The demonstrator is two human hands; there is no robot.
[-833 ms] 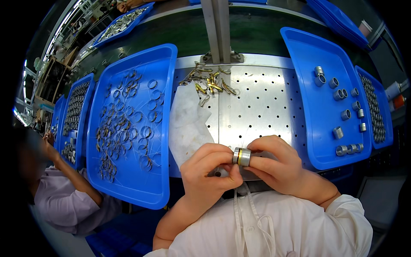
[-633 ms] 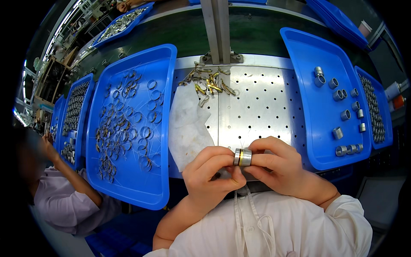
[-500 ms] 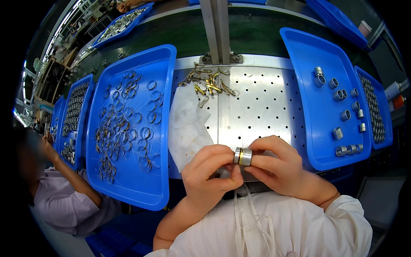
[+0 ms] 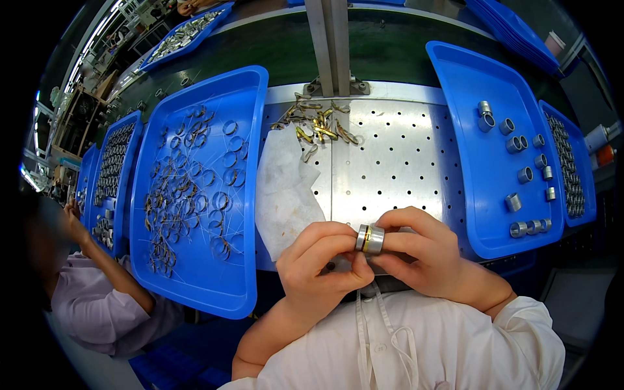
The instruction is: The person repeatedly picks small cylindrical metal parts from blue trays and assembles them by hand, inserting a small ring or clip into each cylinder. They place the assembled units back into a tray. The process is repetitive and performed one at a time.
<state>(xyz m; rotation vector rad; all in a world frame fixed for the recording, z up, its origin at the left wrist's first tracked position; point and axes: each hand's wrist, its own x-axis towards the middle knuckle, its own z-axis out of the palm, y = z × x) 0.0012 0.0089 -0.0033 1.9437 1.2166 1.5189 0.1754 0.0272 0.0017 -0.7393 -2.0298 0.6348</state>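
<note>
Between my two hands, close to my body, is a short silvery metal cylinder [image 4: 375,239] with a dark gap and a yellow band round it. My left hand [image 4: 320,257] pinches its left end between thumb and fingers. From the other side my right hand [image 4: 420,251] grips the right end, fingers curled round it. Both hands are just over the near edge of a perforated metal worktop [image 4: 396,162]. A crumpled white cloth [image 4: 286,188] lies by my left hand. Beyond it sits a pile of bent yellowish metal strips [image 4: 322,127].
To the left, a blue tray [image 4: 250,195] holds many thin rings with wire ends. On the right, another blue tray [image 4: 455,104] has several metal sleeves [image 4: 513,203]. A metal post [image 4: 328,52] rises at the back. At far left a co-worker's arm [image 4: 110,260] reaches toward more trays.
The cylinder has turned slightly between my fingers, and its yellow band shows a little differently. Both hands keep nearly the same place.
</note>
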